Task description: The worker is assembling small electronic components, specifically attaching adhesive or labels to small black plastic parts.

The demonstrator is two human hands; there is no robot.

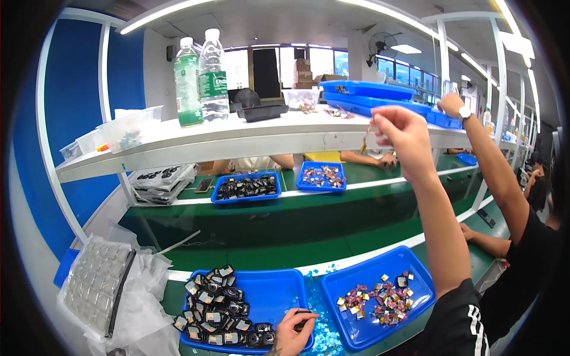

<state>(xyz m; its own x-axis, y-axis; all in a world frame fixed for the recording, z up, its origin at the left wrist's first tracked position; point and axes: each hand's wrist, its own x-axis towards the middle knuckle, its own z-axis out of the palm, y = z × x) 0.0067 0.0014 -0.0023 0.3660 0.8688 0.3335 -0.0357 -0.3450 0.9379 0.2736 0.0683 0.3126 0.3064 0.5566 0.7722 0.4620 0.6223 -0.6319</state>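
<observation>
My right hand [402, 133] is raised in front of the shelf, thumb and fingers pinched on the thin wires of a small yellowish component [364, 145], which dangles below them. Low in the view, my left hand [292, 333] is closed around a small black part [303, 313], mostly hidden by the fingers. It rests at the right edge of a blue tray [279, 288], whose left side is heaped with black camera-like modules [214, 317]. To the right, a second blue tray [350, 282] holds a scatter of small wired components [386, 299] in red, white and yellow.
Tiny blue scraps [326, 323] lie between the trays. A clear blister tray [98, 279] leans at left on plastic film. The white shelf [267, 133] crosses above, carrying bottles [214, 77] and stacked blue trays [374, 98]. At right, a co-worker's arm [493, 157] reaches up.
</observation>
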